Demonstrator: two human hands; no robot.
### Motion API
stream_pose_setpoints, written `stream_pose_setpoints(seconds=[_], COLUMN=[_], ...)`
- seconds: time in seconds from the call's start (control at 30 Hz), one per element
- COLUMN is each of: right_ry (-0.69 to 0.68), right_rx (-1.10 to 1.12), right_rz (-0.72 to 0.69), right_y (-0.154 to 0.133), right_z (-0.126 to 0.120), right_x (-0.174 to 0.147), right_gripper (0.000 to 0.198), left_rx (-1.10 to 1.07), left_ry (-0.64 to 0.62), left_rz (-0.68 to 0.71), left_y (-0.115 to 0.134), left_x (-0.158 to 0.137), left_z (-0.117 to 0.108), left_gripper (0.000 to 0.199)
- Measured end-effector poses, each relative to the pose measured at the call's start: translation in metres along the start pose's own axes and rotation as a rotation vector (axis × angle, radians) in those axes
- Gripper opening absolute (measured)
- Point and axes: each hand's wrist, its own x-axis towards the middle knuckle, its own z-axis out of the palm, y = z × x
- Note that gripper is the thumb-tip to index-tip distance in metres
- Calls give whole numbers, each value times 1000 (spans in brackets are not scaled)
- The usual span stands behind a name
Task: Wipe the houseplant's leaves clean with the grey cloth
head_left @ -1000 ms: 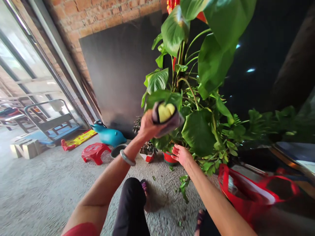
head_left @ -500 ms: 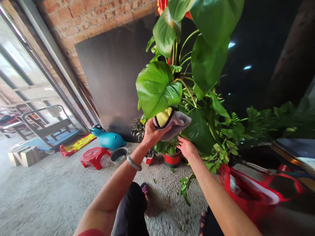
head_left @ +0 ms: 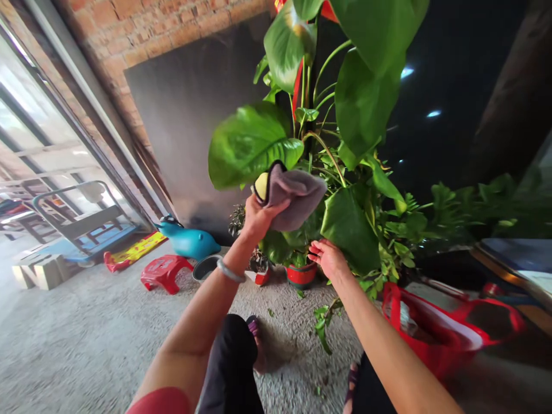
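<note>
A grey and yellow cloth (head_left: 297, 198) with dark edging is bunched in my left hand (head_left: 259, 218), whose fingers are closed round it. Just above the cloth, a broad green leaf (head_left: 250, 144) spreads out to the left. My right hand (head_left: 330, 259) is lower, by the bottom edge of another large leaf (head_left: 351, 230). Its fingers are curled together; what they hold, if anything, I cannot make out. Both leaves belong to a tall potted plant (head_left: 319, 138), with a red and dark pot (head_left: 301, 276) beneath it.
A red stool (head_left: 166, 273), a grey basin (head_left: 207, 267) and a blue animal-shaped toy (head_left: 190, 238) stand to the left. Farther back is a platform trolley (head_left: 81, 224). On the right sits a red bag (head_left: 444, 339). A leafy cutting (head_left: 323, 328) lies on the concrete floor.
My left hand and the cloth have shifted left and slightly up. The broad leaf beside them has swung left. My right hand's fingers have drawn closer together.
</note>
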Motion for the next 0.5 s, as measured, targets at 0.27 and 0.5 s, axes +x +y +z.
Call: stream_pose_setpoints(seconds=[0.27,0.5], right_ry=[33,-25], right_rx=[-41,-87], right_rz=[25,158], right_y=[15,75], right_z=[-24,8], right_x=[2,12], right_gripper=[29,28], left_rx=[377,126], left_ry=[-412,-253], left_rz=[-209,-385], left_y=[-74,-43], left_x=[-58,-78], left_z=[-43,-89], left_gripper=[43,35])
